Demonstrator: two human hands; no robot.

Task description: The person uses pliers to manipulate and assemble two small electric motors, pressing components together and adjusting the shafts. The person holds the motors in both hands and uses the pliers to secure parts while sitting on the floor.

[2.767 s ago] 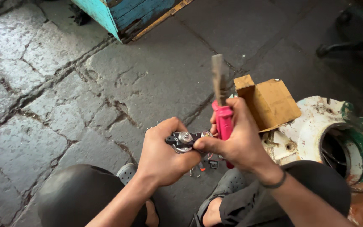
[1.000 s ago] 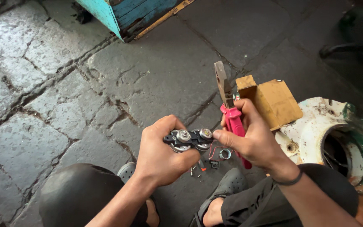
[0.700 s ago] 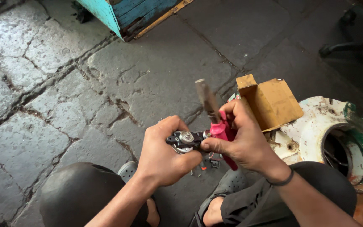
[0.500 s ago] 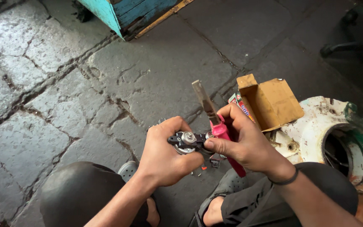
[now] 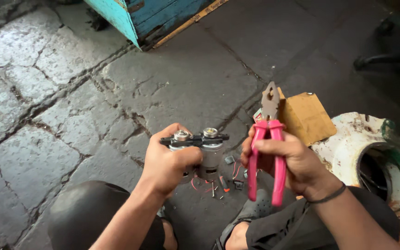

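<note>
**Two Little Motors and Pink Pliers**

Two small motors (image 5: 199,153), joined by a black bar, are gripped in the left hand (image 5: 166,163). Pink pliers (image 5: 267,139) are clutched in the right hand (image 5: 289,159). Small loose parts (image 5: 223,181) on the stone floor (image 5: 70,106) could be lost. Fingers could be pinched if the pliers slip.

The motor assembly (image 5: 200,150) is two silver cylindrical motors standing side by side, joined on top by a black bracket, each with a round metal cap. It is upright, held above the stone floor (image 5: 47,115). The pliers (image 5: 268,139) are at 3 o'clock from it, apart, with pink handles; the grey metal nose points up to 12 o'clock and is closed.
</note>
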